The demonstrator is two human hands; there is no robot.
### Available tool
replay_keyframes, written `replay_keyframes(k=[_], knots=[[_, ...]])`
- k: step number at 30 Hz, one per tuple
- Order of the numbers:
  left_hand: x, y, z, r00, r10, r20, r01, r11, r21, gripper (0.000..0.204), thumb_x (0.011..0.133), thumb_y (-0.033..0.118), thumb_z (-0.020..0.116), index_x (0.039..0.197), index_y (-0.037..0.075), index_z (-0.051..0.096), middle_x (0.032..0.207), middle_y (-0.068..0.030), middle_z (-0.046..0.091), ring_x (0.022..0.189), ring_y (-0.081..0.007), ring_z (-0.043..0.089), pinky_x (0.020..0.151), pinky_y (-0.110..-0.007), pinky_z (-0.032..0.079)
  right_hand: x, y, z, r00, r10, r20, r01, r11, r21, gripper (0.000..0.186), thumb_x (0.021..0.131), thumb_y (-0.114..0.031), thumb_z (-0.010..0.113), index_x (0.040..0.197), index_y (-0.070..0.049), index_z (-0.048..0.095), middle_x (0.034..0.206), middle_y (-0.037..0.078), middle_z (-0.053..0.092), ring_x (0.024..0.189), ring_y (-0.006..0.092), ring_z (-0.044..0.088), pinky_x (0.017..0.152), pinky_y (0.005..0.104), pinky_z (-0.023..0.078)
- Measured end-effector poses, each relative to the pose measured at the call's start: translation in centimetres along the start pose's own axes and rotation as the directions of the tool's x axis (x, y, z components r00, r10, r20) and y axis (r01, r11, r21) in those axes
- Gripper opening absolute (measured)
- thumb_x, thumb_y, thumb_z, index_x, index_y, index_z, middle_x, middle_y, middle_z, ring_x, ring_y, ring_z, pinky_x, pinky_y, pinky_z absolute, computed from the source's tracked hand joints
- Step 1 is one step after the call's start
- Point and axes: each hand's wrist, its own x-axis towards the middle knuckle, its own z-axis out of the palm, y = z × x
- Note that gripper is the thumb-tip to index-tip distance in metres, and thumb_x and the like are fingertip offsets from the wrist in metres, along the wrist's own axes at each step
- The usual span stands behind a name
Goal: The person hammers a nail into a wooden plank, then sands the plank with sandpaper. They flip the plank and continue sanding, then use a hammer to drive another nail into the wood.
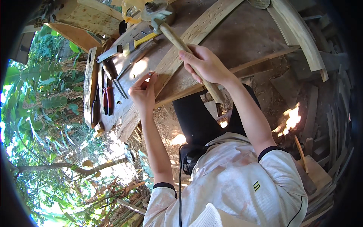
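Observation:
My right hand [206, 66] is wrapped around the wooden handle of a hammer [174, 38]. Its metal head is up and away from me, past the near part of the board. Thumb and fingertips are pressed together on my left hand [143, 90], just over a long wooden board [170, 68] that runs diagonally across the workbench [223, 49]. A tiny dark, shiny spot shows at those fingertips, too small to name. Left of that hand lie red-handled pliers [108, 100] and a dark-handled tool [141, 53]. A yellow-handled tool [145, 39] rests further off.
A wooden box-like piece [90, 19] stands at the far left of the bench, and a narrow wooden plank [90, 87] lines its left edge. Curved wooden pieces [298, 34] jut over the right side. Scrap wood [317, 178] is piled at my right; plants [49, 98] grow at left.

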Motion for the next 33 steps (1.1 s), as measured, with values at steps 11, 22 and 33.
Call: replay_keyframes(k=[11,22,33], knots=[[-0.8,0.6,0.6,0.993,0.067,-0.099,-0.062,0.997,0.052,0.013,0.088,0.011,0.083,0.097,0.001,0.082,0.058,0.0058,0.055,0.053,-0.0010,0.042,0.050,-0.021,0.029,0.1,-0.2,1.8,0.995,0.048,-0.088,-0.079,0.918,-0.388,0.054,0.104,-0.048,0.060,0.117,0.003,0.061,0.062,0.005,0.059,0.047,0.0118,0.058,0.045,0.0294,0.044],[-0.8,1.2,0.9,0.990,0.077,-0.116,-0.062,0.990,0.129,0.013,0.087,0.010,0.083,0.096,0.001,0.081,0.056,0.0051,0.054,0.052,-0.0022,0.041,0.051,-0.023,0.027,0.0,0.0,2.0,0.994,0.019,-0.108,-0.064,0.903,-0.425,0.051,0.105,-0.049,0.057,0.096,0.001,0.058,0.055,0.008,0.055,0.048,0.0190,0.063,0.049,0.0359,0.049],[-0.8,0.9,0.8,0.976,0.095,-0.193,-0.116,0.989,-0.097,0.011,0.089,0.010,0.082,0.096,0.001,0.081,0.057,0.0064,0.055,0.052,-0.0008,0.042,0.049,-0.022,0.026,0.2,0.2,1.9,0.994,-0.004,-0.106,-0.042,0.903,-0.428,0.050,0.105,-0.048,0.057,0.096,0.002,0.059,0.054,0.007,0.055,0.047,0.0197,0.063,0.050,0.0365,0.049]])
